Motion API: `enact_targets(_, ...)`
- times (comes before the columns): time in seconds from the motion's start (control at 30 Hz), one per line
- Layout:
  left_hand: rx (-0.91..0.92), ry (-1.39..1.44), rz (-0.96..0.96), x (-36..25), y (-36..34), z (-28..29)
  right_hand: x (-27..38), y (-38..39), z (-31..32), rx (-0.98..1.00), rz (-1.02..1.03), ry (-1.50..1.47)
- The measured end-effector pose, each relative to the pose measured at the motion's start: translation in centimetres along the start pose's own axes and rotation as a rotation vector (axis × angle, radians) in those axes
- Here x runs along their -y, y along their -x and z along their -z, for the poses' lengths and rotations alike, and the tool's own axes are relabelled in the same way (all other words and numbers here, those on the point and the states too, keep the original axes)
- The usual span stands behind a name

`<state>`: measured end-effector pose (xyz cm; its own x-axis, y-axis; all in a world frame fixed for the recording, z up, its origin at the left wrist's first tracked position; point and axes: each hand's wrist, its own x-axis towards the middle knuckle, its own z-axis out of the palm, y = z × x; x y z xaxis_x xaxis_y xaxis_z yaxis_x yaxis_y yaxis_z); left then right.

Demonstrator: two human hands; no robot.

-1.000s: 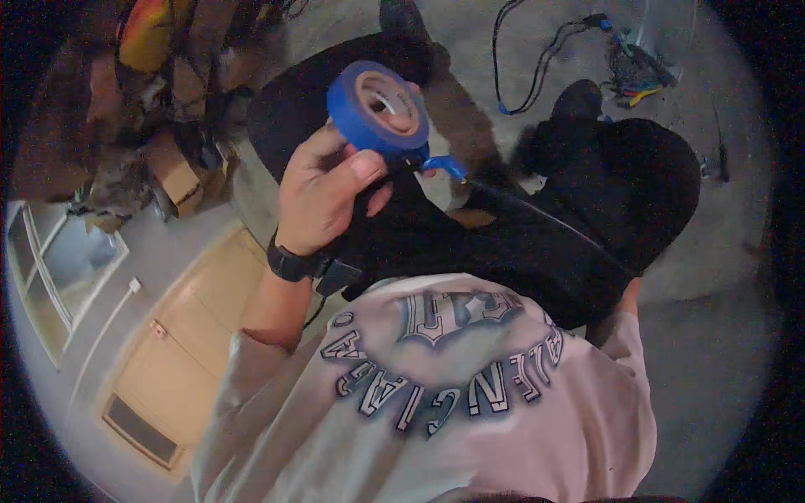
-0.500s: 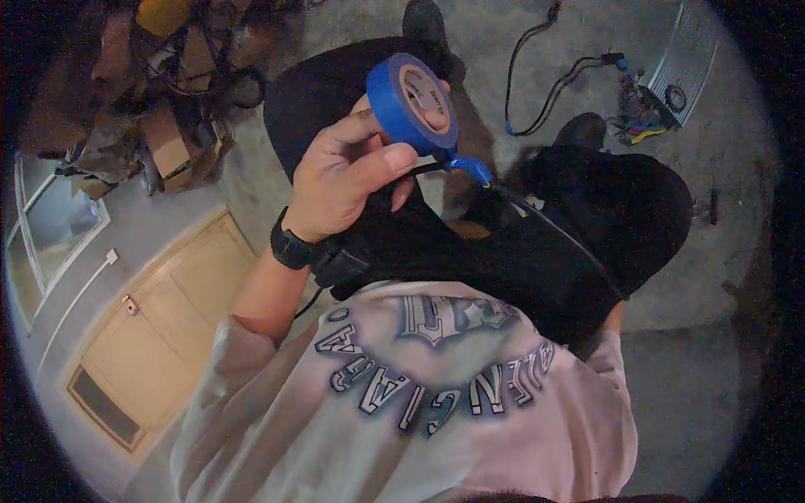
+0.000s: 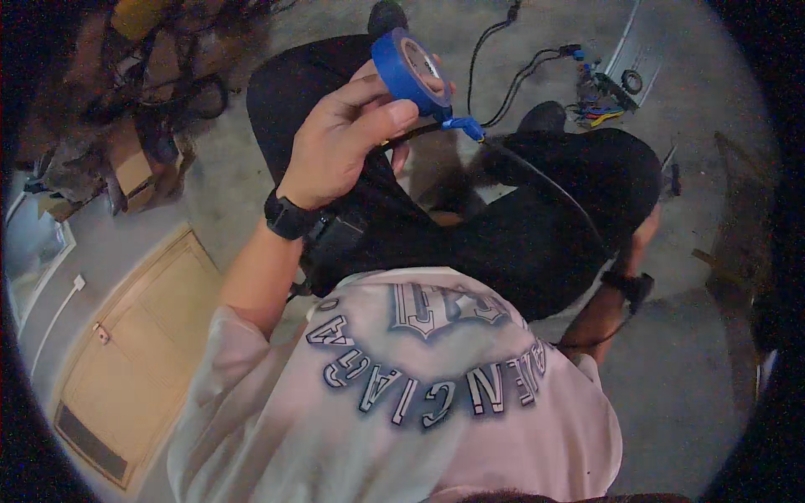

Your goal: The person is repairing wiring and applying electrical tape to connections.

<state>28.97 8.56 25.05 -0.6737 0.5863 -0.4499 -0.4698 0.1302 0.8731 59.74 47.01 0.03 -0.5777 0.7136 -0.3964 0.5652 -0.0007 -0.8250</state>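
Observation:
My left hand is closed around a roll of blue tape, pinching it between thumb and fingers. The same hand grips a black cable, which passes under the roll and runs down to the right across my lap. Blue tape is wrapped round the cable in a short bunched strip, just beside the roll and seemingly joined to it. Beyond my right thigh, my right hand reaches down low; its fingers are hidden behind the leg. Near it on the floor lies a small dark tool with a thin tip.
Black cables trail over the floor ahead, ending by a bundle of coloured wires and a small black ring. Cardboard boxes are heaped at far left, above a wooden door. Brownish cardboard stands at right.
My right forearm and watch have come into view at the right, reaching outward past my thigh. My left hand still holds the tape roll and cable. The whole view has shifted slightly.

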Motion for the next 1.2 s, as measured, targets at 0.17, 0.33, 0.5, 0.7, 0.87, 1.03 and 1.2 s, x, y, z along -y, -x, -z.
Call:
enact_targets(0.17,0.045,0.007,-0.046,0.6,-1.1,0.4,16.6,-1.3,5.1,0.013,0.269,0.367)
enact_targets(0.33,0.058,0.035,-0.075,2.5,-2.0,-1.4,29.9,2.3,3.6,0.412,0.453,0.626)
enact_targets(0.5,0.036,-0.013,-0.106,1.9,-1.0,-1.8,34.0,2.1,-2.1,0.870,0.571,0.667)
enact_targets(0.7,0.055,-0.055,-0.195,2.0,-2.0,-2.0,35.6,-0.2,-4.3,0.981,0.476,0.798)
enact_targets(0.87,0.040,-0.091,-0.214,2.4,-2.1,-1.8,35.4,-1.9,-5.7,1.119,0.595,0.817)
enact_targets(1.03,0.044,-0.084,-0.220,2.4,-2.6,-1.7,36.1,-2.7,-6.0,1.158,0.581,0.819)
enact_targets(1.2,0.024,-0.051,-0.180,2.4,-2.2,-1.5,36.4,-3.4,-5.9,1.160,0.508,0.844)
